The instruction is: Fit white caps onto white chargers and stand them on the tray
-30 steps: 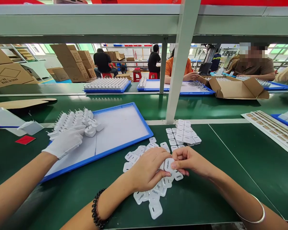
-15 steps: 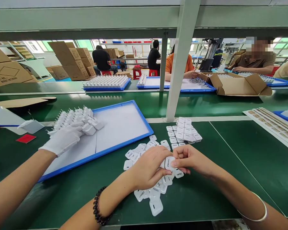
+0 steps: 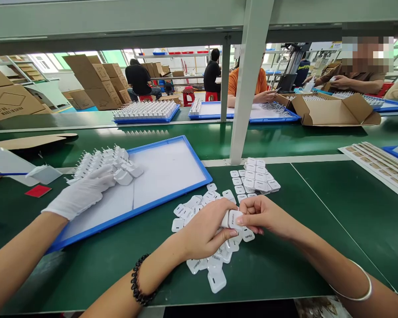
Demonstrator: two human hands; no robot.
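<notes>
You pinch one white plug [image 3: 234,218] between both your left hand [image 3: 204,233] and right hand [image 3: 263,215], lifted just above the loose pile [image 3: 212,260] so its face shows clear of the rest.

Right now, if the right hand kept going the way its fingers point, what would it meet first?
The right hand points left, so it would press the white charger it pinches into the left hand, which grips the same piece. Nothing else lies between them.
</notes>
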